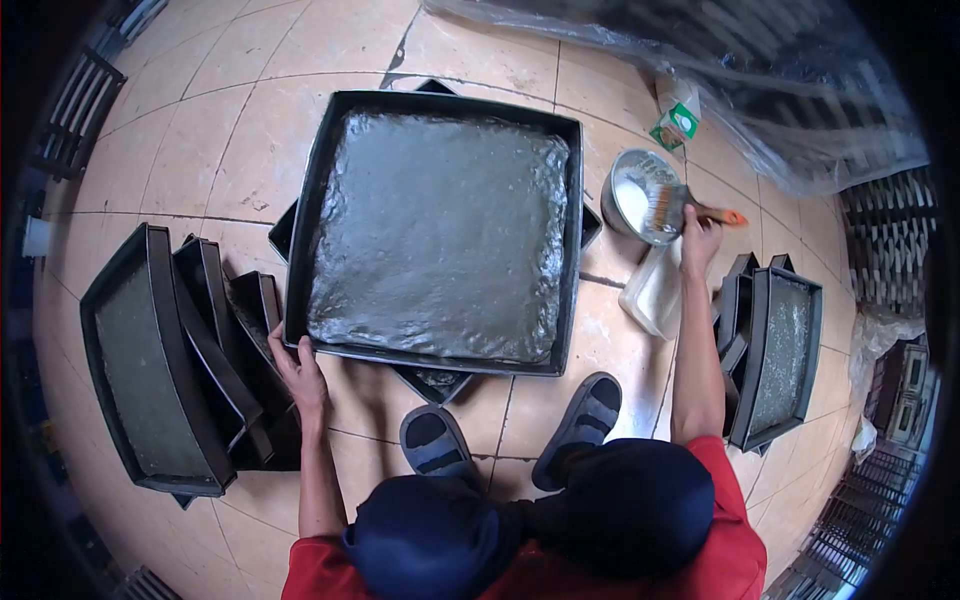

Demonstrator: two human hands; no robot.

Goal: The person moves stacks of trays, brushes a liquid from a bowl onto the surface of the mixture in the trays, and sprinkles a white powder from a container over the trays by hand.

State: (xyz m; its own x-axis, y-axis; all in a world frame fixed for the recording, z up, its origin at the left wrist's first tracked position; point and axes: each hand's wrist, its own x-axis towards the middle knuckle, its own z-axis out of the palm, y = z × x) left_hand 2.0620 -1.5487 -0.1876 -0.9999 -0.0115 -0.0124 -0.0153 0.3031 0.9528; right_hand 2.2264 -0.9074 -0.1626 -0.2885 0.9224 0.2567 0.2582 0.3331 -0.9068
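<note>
A large square dark metal pan [440, 235] with a shiny greased-looking inside lies before me, on top of another dark pan [432, 383] turned at an angle. My left hand [303, 378] grips its near left corner, thumb by the rim and fingers along the outer wall. In my right hand [700, 240] is a paintbrush [722, 214] with an orange-tipped handle. The bristles hang over a metal pot [616, 205] that has something white inside. Beside the pot, under my right forearm, sits a pale rectangular plastic container [650, 295].
Dark pans [145, 365] lean on their sides at the left, and more pans [785, 345] stand at the right. A green carton [675, 125] lies past the pot, near plastic sheeting [780, 130]. My sandalled feet [590, 415] rest on the tiled floor [330, 50].
</note>
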